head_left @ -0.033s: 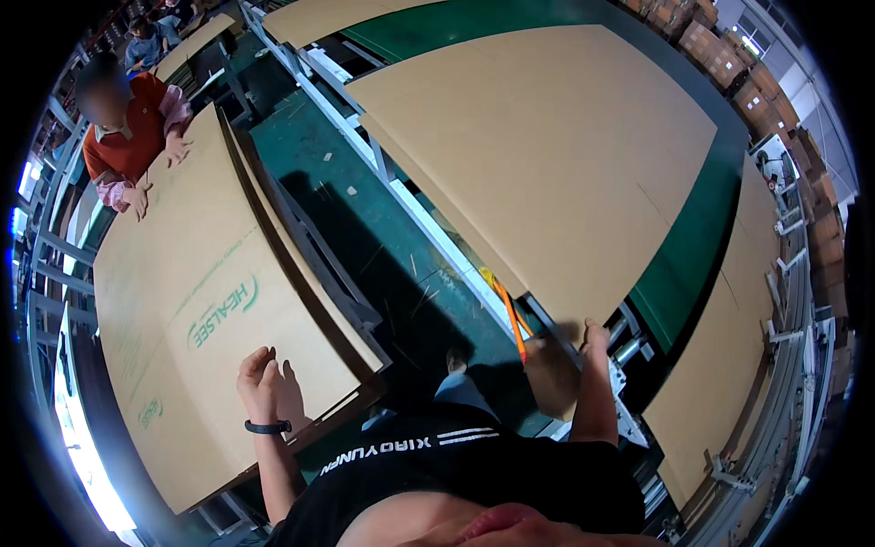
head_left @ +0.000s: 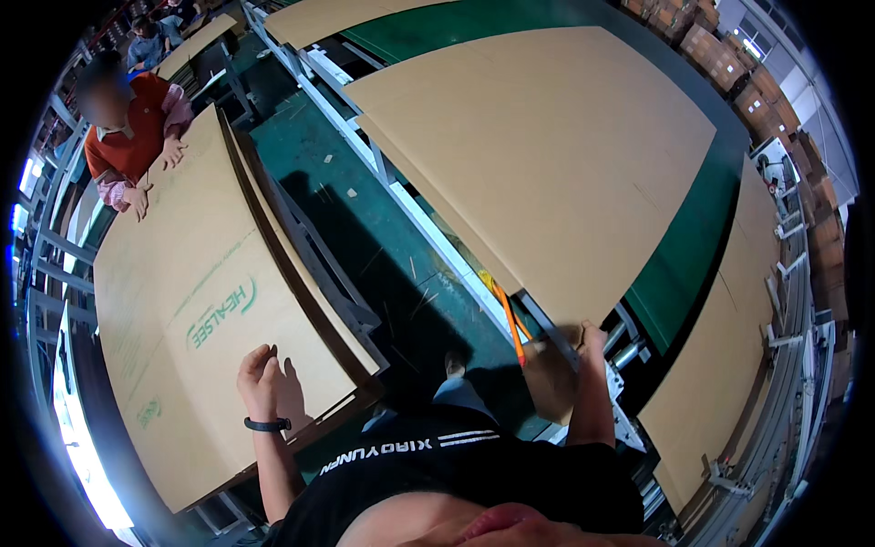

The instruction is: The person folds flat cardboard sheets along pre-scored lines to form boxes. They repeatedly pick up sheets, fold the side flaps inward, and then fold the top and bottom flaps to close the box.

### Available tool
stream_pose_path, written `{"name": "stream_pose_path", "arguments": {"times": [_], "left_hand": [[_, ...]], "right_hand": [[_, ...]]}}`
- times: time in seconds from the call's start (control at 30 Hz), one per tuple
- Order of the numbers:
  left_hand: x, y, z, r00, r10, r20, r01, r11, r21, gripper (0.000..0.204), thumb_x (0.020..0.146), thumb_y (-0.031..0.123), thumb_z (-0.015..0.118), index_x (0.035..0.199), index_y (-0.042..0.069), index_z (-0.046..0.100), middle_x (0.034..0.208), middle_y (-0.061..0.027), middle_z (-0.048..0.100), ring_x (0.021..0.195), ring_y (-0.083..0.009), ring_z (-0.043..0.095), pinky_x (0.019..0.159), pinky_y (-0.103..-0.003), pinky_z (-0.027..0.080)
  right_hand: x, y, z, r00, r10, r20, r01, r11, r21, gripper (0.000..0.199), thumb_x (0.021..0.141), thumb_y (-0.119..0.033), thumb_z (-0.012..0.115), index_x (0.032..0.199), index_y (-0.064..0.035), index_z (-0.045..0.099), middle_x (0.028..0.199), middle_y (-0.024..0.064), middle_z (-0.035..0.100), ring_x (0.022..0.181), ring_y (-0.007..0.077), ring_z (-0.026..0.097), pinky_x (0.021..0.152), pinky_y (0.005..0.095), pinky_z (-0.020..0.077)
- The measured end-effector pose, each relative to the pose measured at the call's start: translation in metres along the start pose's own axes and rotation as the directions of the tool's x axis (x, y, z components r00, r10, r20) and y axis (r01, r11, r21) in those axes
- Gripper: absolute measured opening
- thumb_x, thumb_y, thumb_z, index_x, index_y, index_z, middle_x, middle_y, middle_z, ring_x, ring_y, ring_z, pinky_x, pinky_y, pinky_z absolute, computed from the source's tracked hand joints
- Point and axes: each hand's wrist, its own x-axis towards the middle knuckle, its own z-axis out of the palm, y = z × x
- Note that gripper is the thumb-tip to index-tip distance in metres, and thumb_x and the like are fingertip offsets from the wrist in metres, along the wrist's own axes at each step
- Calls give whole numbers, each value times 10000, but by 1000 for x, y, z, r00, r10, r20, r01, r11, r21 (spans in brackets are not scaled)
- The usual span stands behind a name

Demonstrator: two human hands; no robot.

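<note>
My left hand [head_left: 259, 381], with a dark band on its wrist, is loosely curled above the near end of a large cardboard sheet [head_left: 205, 264] with green print. Its fingers are drawn in and nothing shows between them; a shadow falls on the sheet beside it. On the other side, my right hand [head_left: 592, 341] is closed at the near corner of a broad plain cardboard sheet [head_left: 547, 155]. That sheet lies over a green conveyor belt [head_left: 688, 246]. Part of the right hand's grip is hidden by the hand itself.
Across the printed sheet stands a person [head_left: 137, 132] in an orange top, both hands at its far edge. Between the two surfaces runs a green floor [head_left: 342, 237] with scraps. An orange-handled tool [head_left: 507, 314] hangs by the conveyor frame. Stacked boxes [head_left: 711, 55] stand far right.
</note>
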Motion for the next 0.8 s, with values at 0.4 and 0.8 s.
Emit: {"name": "stream_pose_path", "arguments": {"times": [0.4, 0.8], "left_hand": [[74, 81, 312, 680, -172, 712, 386, 911, -148, 383, 916, 291, 601, 1206, 41, 596, 1122, -76, 635, 1011, -177, 596, 864, -316, 478], [124, 18, 472, 837, -189, 513, 498, 651, -573, 401, 831, 72, 719, 1183, -44, 565, 1109, -152, 653, 967, -275, 654, 857, -434, 542]], "right_hand": [[-477, -97, 226, -508, -215, 834, -72, 976, 207, 298, 924, -221, 574, 1150, -27, 565, 981, 83, 623, 858, 207, 621, 742, 326, 523], [22, -214, 314, 137, -922, 361, 988, 154, 17, 820, 791, -270, 763, 1416, 20, 319, 1308, 218, 487, 1217, 351, 503, 1001, 473, 425]]}}
